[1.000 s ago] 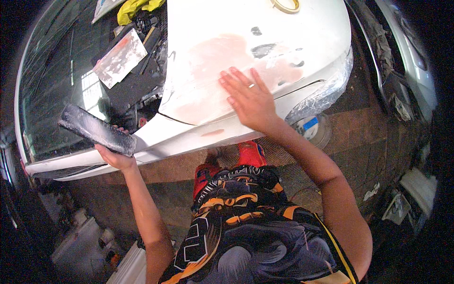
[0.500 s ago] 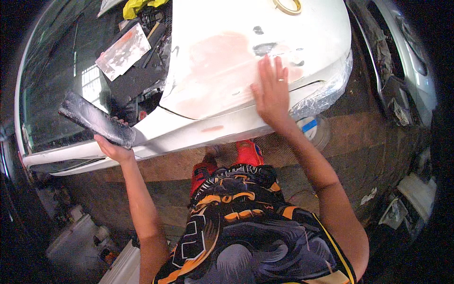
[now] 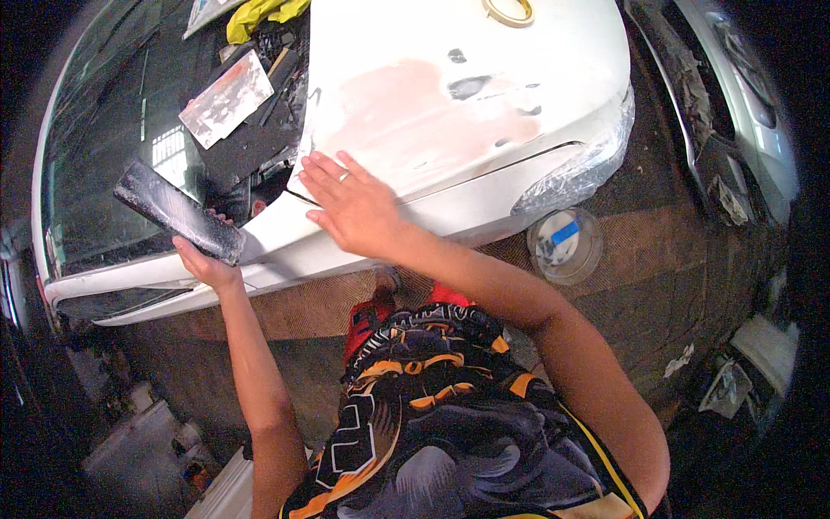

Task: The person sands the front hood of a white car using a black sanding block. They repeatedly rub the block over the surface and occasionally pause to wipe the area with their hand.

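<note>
My left hand [image 3: 205, 264] grips the near end of a long, dark, dusty sanding block [image 3: 175, 213], held up over the edge of the windshield [image 3: 91, 173]. Flat on the white car hood [image 3: 562, 60], my right hand [image 3: 356, 206] lies with its fingers stretched toward the hood's corner by the windshield; a ring is on one finger. Beyond that hand spreads a pinkish sanded patch [image 3: 389, 104] with several dark bare spots [image 3: 469, 87] at its right side.
A masking tape roll [image 3: 511, 22] lies on the hood. A stained white sheet [image 3: 226, 99] and yellow crumpled material [image 3: 259, 17] rest near the windshield. Clear film [image 3: 596, 169] wraps the car's front corner. Below it stands a round tub [image 3: 590, 251]. Another vehicle [image 3: 752, 95] is at right.
My right hand has swept left across the hood, from the dark spots to the corner near the windshield. My left hand keeps the sanding block in nearly the same place.
</note>
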Motion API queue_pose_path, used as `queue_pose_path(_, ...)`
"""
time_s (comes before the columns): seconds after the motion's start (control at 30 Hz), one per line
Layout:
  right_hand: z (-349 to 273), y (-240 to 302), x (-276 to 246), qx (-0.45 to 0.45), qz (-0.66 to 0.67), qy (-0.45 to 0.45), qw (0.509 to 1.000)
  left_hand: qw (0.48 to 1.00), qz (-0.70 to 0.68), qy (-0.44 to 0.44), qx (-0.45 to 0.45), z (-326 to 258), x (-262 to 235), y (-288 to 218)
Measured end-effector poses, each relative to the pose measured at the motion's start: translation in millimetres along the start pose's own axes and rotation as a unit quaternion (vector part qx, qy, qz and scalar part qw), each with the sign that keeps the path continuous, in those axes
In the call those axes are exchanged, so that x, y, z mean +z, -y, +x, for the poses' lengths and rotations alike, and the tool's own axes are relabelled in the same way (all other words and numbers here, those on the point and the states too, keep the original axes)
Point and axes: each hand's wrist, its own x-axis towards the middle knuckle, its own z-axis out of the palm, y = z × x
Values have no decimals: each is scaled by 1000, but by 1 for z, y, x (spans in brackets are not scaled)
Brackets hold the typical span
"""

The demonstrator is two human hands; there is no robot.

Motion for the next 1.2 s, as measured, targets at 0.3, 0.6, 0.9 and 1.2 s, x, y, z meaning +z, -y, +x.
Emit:
queue_pose_path(0.3, -48, -106, -54, 82, -130, -57, 986, 999, 26, -23, 21, -5, 11, -4)
queue_pose_path(0.6, -81, -154, -67, 167, -183, -114, 962, 1000, 10, 1, 13, -2, 3, 1)
queue_pose_path(0.9, -108, -92, -23, 210, -93, -147, 962, 1000, -9, 2, 10, -4, 2, 3)
queue_pose_path(1.2, -82, 34, 40, 80, -33, -19, 996, 998, 5, 42, 40, 0, 3, 7)
